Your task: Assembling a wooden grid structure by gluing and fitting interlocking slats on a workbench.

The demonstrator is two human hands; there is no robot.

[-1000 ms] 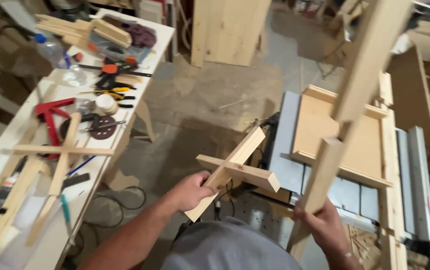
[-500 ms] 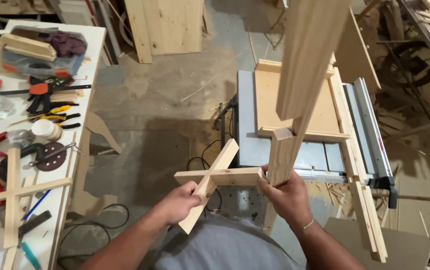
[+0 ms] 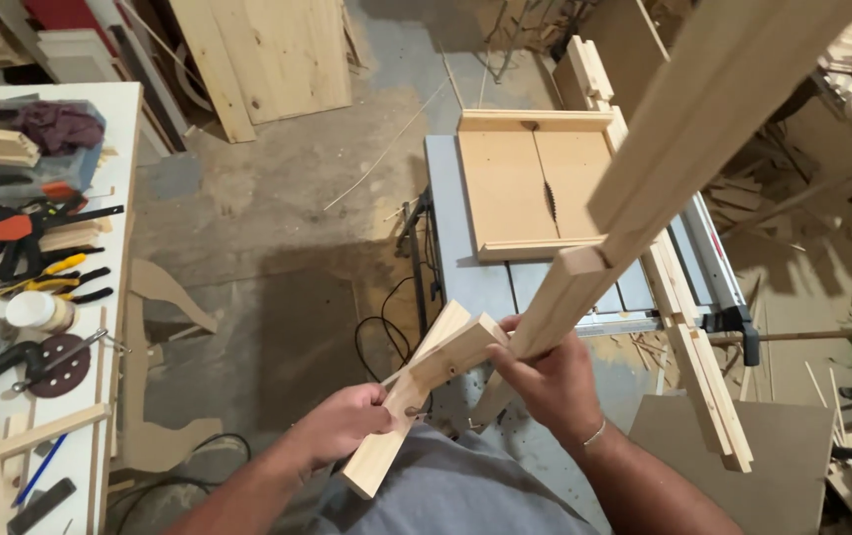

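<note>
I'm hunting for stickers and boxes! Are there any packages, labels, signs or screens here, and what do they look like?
Tub: on the white bench at left, small, round, white lid; perhaps a container, no label can be made out.
Bag: far end of the bench, crumpled, clear, with something blue and orange inside.
Signs, screens: none in view.
Left hand and right hand: hold only bare wood, no label.

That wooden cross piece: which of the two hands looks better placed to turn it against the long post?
Probably the left hand: it grips the lower arm of the wooden cross alone. The right hand is wrapped around the long post where it meets the cross, steadying it.
</note>
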